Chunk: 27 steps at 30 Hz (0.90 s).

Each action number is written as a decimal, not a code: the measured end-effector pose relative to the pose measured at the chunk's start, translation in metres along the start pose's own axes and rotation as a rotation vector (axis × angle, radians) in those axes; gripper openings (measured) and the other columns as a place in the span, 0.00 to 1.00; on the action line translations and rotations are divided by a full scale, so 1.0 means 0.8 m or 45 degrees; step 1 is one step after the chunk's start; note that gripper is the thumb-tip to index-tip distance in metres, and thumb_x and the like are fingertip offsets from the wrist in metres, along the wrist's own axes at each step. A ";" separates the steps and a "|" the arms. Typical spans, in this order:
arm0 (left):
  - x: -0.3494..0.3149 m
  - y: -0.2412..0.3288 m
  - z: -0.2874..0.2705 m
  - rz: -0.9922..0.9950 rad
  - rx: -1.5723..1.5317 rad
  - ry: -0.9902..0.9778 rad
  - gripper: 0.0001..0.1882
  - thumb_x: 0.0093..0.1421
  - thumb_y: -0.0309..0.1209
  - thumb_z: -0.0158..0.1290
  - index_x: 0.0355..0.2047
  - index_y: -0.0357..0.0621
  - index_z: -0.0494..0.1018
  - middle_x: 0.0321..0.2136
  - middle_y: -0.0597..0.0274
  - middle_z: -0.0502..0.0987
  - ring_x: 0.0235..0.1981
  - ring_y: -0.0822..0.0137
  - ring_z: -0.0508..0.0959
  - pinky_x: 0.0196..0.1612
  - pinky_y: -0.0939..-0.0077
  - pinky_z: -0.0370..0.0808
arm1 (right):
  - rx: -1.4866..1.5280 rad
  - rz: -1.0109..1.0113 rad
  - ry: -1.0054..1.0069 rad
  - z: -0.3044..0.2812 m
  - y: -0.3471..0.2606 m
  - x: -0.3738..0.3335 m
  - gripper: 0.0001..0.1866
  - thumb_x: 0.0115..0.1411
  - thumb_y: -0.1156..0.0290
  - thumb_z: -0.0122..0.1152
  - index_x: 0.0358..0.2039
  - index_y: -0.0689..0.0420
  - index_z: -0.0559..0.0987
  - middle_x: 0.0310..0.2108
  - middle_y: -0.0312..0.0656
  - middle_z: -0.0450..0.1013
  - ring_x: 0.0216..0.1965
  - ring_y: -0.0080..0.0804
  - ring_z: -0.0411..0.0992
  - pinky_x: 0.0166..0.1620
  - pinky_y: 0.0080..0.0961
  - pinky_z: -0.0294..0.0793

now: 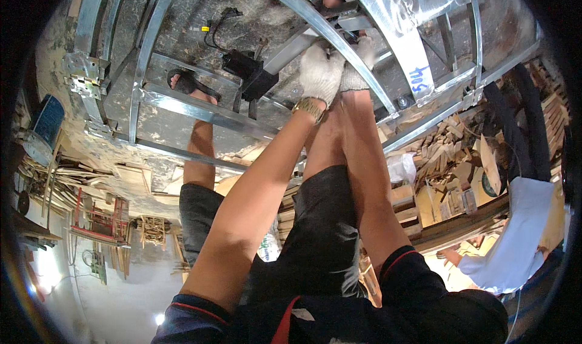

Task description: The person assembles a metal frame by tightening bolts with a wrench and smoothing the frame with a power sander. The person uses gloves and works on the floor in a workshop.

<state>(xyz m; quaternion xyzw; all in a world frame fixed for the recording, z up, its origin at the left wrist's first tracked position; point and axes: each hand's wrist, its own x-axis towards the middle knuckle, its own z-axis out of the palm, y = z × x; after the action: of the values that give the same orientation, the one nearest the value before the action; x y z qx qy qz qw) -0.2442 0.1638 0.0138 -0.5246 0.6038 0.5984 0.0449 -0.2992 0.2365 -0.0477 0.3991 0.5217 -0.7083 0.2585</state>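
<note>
Both my hands wear white knit gloves and meet at the end of a silver rod [294, 51] that runs from a black motor unit [250, 72], apparently a linear actuator. My left hand [320, 72], with a gold watch at its wrist, is closed beside the rod end. Close against it, my right hand [359, 65] is closed too, partly behind a curved metal bar [339, 44]. What the fingers grip is hidden. Around the hands lies a large galvanized metal frame [206, 110]. A black cable [213, 35] with a yellow tag leads from the motor.
My sandalled foot [194, 86] stands within the frame's bars. A wide metal plate [400, 35] with blue handwriting lies right of my hands. Scrap wood [448, 156] is piled at right, near a person in a light shirt [509, 241]. A blue drum [45, 129] stands at left.
</note>
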 end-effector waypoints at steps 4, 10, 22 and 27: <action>0.029 -0.014 0.034 0.010 0.162 -0.073 0.18 0.60 0.47 0.60 0.33 0.43 0.83 0.31 0.47 0.83 0.36 0.47 0.83 0.39 0.58 0.77 | -0.501 -0.229 0.015 -0.011 0.000 0.005 0.15 0.70 0.63 0.49 0.50 0.60 0.73 0.42 0.41 0.72 0.37 0.30 0.71 0.41 0.29 0.75; 0.020 -0.033 0.056 -0.076 -0.189 -0.121 0.16 0.62 0.39 0.60 0.32 0.36 0.78 0.29 0.52 0.82 0.32 0.53 0.81 0.38 0.64 0.77 | -0.596 -0.368 -0.127 -0.052 0.002 0.020 0.17 0.70 0.61 0.52 0.51 0.61 0.74 0.45 0.41 0.73 0.42 0.31 0.70 0.48 0.30 0.73; -0.002 -0.003 0.107 -0.371 -1.023 0.208 0.08 0.65 0.27 0.48 0.35 0.37 0.75 0.25 0.45 0.76 0.29 0.47 0.77 0.34 0.59 0.72 | -1.872 0.015 -0.218 0.008 -0.212 -0.189 0.22 0.72 0.56 0.49 0.44 0.64 0.80 0.41 0.44 0.79 0.44 0.40 0.77 0.51 0.38 0.77; -0.004 0.027 0.079 -0.306 -0.485 0.242 0.09 0.66 0.29 0.48 0.38 0.37 0.76 0.23 0.49 0.73 0.26 0.56 0.75 0.33 0.65 0.70 | -1.650 -0.901 -0.257 0.124 -0.360 -0.100 0.40 0.71 0.35 0.28 0.57 0.59 0.73 0.52 0.47 0.74 0.55 0.40 0.69 0.60 0.39 0.63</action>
<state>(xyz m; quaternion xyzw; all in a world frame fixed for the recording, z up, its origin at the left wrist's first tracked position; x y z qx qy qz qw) -0.2943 0.2087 0.0128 -0.6457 0.4148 0.6398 -0.0409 -0.5100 0.2314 0.1858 -0.0920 0.9059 -0.3330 0.2451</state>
